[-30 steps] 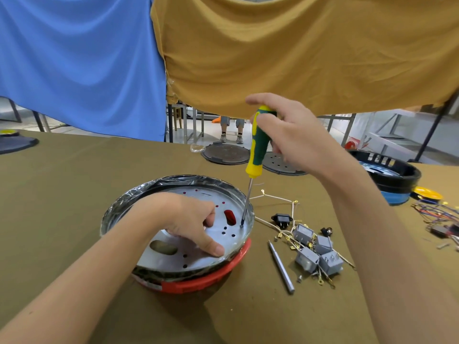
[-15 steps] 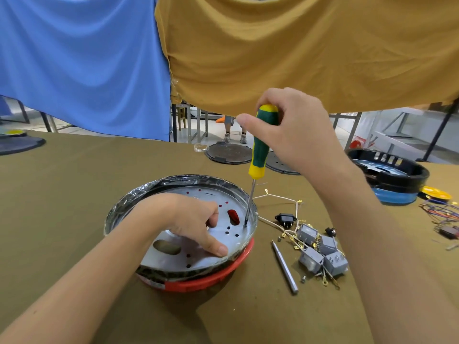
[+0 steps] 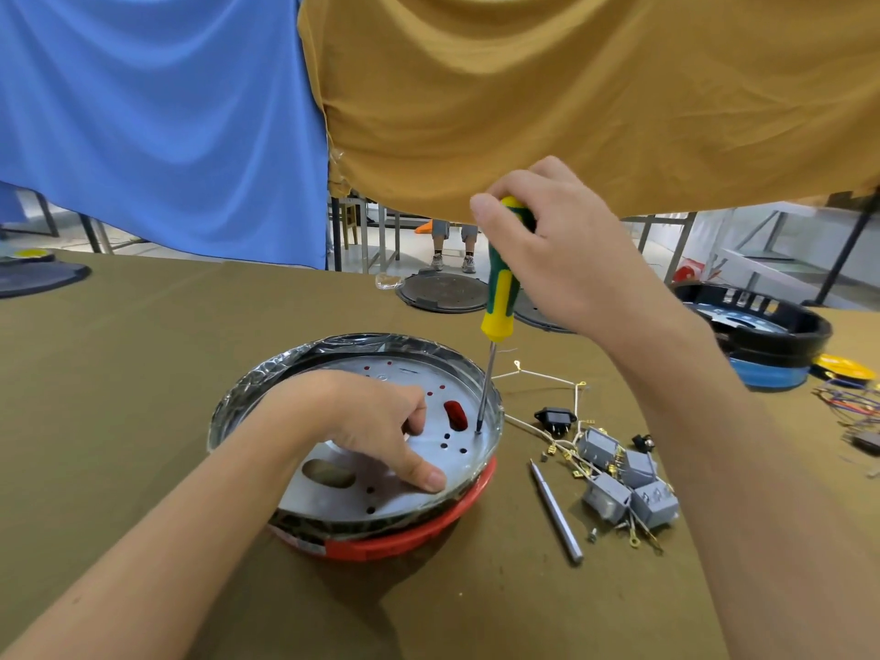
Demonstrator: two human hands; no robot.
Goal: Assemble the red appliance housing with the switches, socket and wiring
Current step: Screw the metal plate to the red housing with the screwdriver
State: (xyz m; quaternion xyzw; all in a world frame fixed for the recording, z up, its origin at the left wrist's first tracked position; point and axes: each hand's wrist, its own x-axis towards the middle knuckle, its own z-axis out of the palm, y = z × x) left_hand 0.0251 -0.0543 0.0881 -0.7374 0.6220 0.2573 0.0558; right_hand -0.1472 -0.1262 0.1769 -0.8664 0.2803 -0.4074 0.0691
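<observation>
The red appliance housing [image 3: 409, 540] lies on the table with a round perforated metal plate [image 3: 333, 502] set into it. My left hand [image 3: 362, 421] rests on the plate, thumb pressed flat near its front edge. My right hand [image 3: 552, 250] grips the top of a green and yellow screwdriver [image 3: 500, 288], held upright. Its tip stands in a hole at the plate's right side. To the right lie several grey switches [image 3: 624, 483], a black socket [image 3: 555, 416] and white wiring [image 3: 538, 378].
A loose metal shaft [image 3: 557, 512] and a small screw [image 3: 593, 534] lie right of the housing. Black discs [image 3: 443, 292] sit at the back, a black and blue housing [image 3: 762, 335] and coloured wires [image 3: 852, 407] at far right. Blue and ochre cloths hang behind.
My right hand has turned on the screwdriver handle, fingers shifting around its top. The tip stays in the same hole. My left hand holds its place on the plate.
</observation>
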